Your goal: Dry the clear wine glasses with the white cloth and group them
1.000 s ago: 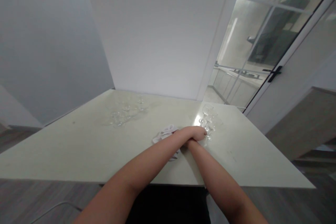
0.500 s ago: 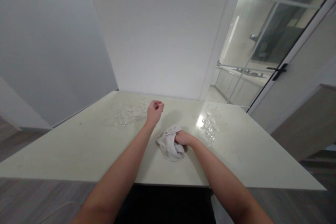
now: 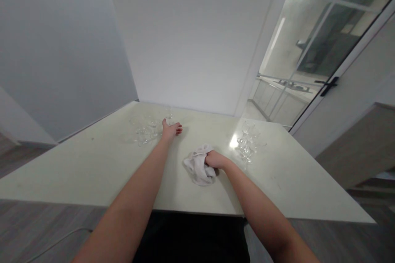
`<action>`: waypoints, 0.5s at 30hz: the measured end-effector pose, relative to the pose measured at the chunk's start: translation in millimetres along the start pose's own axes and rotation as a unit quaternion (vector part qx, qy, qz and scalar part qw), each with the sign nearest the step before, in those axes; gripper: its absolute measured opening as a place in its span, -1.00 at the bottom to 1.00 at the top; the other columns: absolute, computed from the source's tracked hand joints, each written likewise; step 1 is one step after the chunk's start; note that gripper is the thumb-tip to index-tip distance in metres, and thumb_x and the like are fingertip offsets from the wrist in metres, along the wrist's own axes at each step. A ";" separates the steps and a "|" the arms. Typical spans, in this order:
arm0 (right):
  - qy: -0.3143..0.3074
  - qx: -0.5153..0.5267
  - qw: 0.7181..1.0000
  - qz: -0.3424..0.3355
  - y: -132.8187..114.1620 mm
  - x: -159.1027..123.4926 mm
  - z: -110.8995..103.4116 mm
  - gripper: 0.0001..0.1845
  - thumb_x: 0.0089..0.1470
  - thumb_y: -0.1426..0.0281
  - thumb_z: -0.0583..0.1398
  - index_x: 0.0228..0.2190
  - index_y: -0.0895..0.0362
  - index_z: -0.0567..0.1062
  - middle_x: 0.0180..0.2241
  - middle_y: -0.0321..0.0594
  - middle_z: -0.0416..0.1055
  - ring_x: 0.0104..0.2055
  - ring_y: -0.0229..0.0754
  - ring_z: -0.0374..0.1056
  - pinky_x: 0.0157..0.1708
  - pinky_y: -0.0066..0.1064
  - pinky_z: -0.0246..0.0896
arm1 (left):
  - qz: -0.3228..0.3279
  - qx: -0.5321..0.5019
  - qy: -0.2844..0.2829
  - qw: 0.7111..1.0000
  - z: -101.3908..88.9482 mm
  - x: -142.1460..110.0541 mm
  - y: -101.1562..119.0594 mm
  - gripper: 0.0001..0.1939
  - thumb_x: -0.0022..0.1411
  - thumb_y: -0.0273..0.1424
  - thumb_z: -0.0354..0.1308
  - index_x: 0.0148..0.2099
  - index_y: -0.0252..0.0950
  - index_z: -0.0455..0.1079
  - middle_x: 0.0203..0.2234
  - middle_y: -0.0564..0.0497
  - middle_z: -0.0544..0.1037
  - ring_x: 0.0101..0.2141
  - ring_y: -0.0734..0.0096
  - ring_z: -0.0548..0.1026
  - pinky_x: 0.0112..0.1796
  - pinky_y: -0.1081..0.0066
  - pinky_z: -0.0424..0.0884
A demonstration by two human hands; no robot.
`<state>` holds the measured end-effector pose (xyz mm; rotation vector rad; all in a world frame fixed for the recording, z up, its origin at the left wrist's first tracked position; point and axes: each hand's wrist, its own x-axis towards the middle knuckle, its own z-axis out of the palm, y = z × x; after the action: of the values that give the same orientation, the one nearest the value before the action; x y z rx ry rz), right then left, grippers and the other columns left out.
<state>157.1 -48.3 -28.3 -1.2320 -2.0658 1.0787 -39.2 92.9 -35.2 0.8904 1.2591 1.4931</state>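
Note:
My left hand (image 3: 170, 130) is open, thumb and fingers apart, just beside the left group of clear stemmed glasses (image 3: 143, 134). Another clear glass (image 3: 168, 114) stands right behind that hand; whether they touch I cannot tell. A crumpled whitish cloth (image 3: 201, 168) lies bunched near the middle of the table, with my right hand (image 3: 214, 159) closed on it, fingertips hidden in its folds. Over to the right is a second group of clear stemmed glasses (image 3: 247, 141), overlapping one another in view.
The pale glossy table (image 3: 92, 172) reaches back to a white wall (image 3: 191, 49). Beyond its right side is a glass-paned door (image 3: 296, 57) with a black handle (image 3: 328, 85). A thin cable (image 3: 61, 239) runs along the floor at lower left.
My left hand has moved left toward the left glasses, and its fingers have spread from a loosely curled pose. My right hand stays on the cloth. The view has shifted slightly.

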 end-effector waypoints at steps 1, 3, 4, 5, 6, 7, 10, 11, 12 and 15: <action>0.002 0.002 1.000 -0.002 0.6 0.1 -0.1 -0.73 -0.10 0.48 0.10 -0.38 0.13 0.57 -0.27 -0.19 0.54 -0.03 -0.12 0.36 0.00 -0.40 0.20 | -0.005 0.037 -0.010 0.999 0.8 1.8 0.7 -0.15 0.11 -0.47 0.18 0.27 -0.21 -0.32 -0.51 0.09 0.47 -0.63 0.58 0.41 -0.53 0.56 0.33; 0.003 0.010 1.000 -0.009 1.9 0.3 -0.6 -0.74 -0.10 0.47 0.10 -0.40 0.12 0.58 -0.27 -0.20 0.54 -0.03 -0.12 0.35 0.01 -0.40 0.19 | -0.012 0.099 -0.026 0.995 2.7 4.5 2.2 -0.21 0.11 -0.46 0.17 0.24 -0.24 -0.25 -0.53 0.09 0.47 -0.64 0.57 0.41 -0.56 0.57 0.30; 0.003 0.013 1.000 -0.013 2.5 0.5 -0.7 -0.74 -0.10 0.47 0.10 -0.40 0.11 0.58 -0.27 -0.21 0.54 -0.03 -0.12 0.35 0.02 -0.40 0.18 | -0.013 0.119 -0.028 0.992 3.8 5.2 2.6 -0.27 0.12 -0.46 0.15 0.21 -0.25 -0.20 -0.53 0.09 0.47 -0.64 0.56 0.41 -0.56 0.57 0.30; 0.003 0.016 1.000 -0.014 3.1 0.7 -0.8 -0.75 -0.11 0.46 0.11 -0.41 0.11 0.58 -0.27 -0.21 0.54 -0.03 -0.12 0.36 0.02 -0.40 0.18 | -0.011 0.134 -0.028 0.990 4.8 5.4 2.7 -0.34 0.14 -0.45 0.14 0.18 -0.27 -0.15 -0.53 0.08 0.47 -0.64 0.56 0.41 -0.56 0.57 0.31; 0.004 0.019 1.000 -0.015 3.5 0.7 -0.7 -0.75 -0.11 0.46 0.12 -0.41 0.11 0.58 -0.27 -0.21 0.54 -0.04 -0.11 0.36 0.01 -0.40 0.18 | -0.008 0.146 -0.026 0.989 5.6 5.1 2.4 -0.41 0.16 -0.44 0.11 0.15 -0.27 -0.10 -0.54 0.08 0.46 -0.65 0.56 0.41 -0.56 0.56 0.31; 0.006 0.023 1.000 -0.016 4.1 0.7 -0.4 -0.76 -0.12 0.45 0.13 -0.41 0.11 0.58 -0.28 -0.21 0.54 -0.06 -0.11 0.37 0.01 -0.39 0.19 | -0.003 0.156 -0.023 0.988 6.0 4.4 1.6 -0.49 0.19 -0.42 0.08 0.12 -0.28 -0.05 -0.55 0.09 0.46 -0.65 0.57 0.40 -0.55 0.56 0.32; 0.021 0.057 0.998 -0.008 6.7 0.3 2.0 -0.80 -0.14 0.42 0.17 -0.41 0.11 0.58 -0.33 -0.22 0.55 -0.12 -0.09 0.39 -0.04 -0.35 0.23 | 0.020 0.185 -0.023 0.982 5.6 -0.4 -1.8 -0.71 0.25 -0.33 -0.03 0.00 -0.28 0.12 -0.60 0.10 0.44 -0.68 0.54 0.37 -0.55 0.52 0.32; 0.027 0.082 0.996 0.001 8.2 0.3 3.0 -0.80 -0.13 0.40 0.18 -0.41 0.11 0.58 -0.34 -0.21 0.55 -0.15 -0.09 0.40 -0.07 -0.34 0.25 | 0.030 0.198 -0.026 0.979 5.1 -2.6 -2.6 -0.74 0.25 -0.29 -0.04 -0.05 -0.28 0.19 -0.63 0.10 0.43 -0.68 0.52 0.37 -0.55 0.50 0.31; 0.039 0.113 0.993 0.014 10.1 0.5 3.8 -0.79 -0.12 0.36 0.18 -0.40 0.12 0.57 -0.36 -0.21 0.55 -0.17 -0.09 0.41 -0.11 -0.33 0.28 | 0.039 0.208 -0.030 0.977 5.0 -5.0 -2.8 -0.75 0.22 -0.26 -0.02 -0.11 -0.28 0.25 -0.65 0.09 0.42 -0.67 0.48 0.37 -0.54 0.48 0.31; 0.115 0.209 0.971 0.036 17.0 3.7 3.9 -0.73 -0.10 0.26 0.18 -0.38 0.15 0.56 -0.40 -0.18 0.55 -0.24 -0.09 0.43 -0.21 -0.31 0.32 | 0.118 0.284 -0.042 0.951 8.7 -13.7 1.5 -0.73 0.10 -0.18 0.11 -0.31 -0.29 0.38 -0.63 0.03 0.44 -0.53 0.36 0.43 -0.44 0.44 0.30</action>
<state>160.7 -41.8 -44.5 -1.1582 -1.5325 1.2592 -27.6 82.2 -31.3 1.5099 1.5947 1.2629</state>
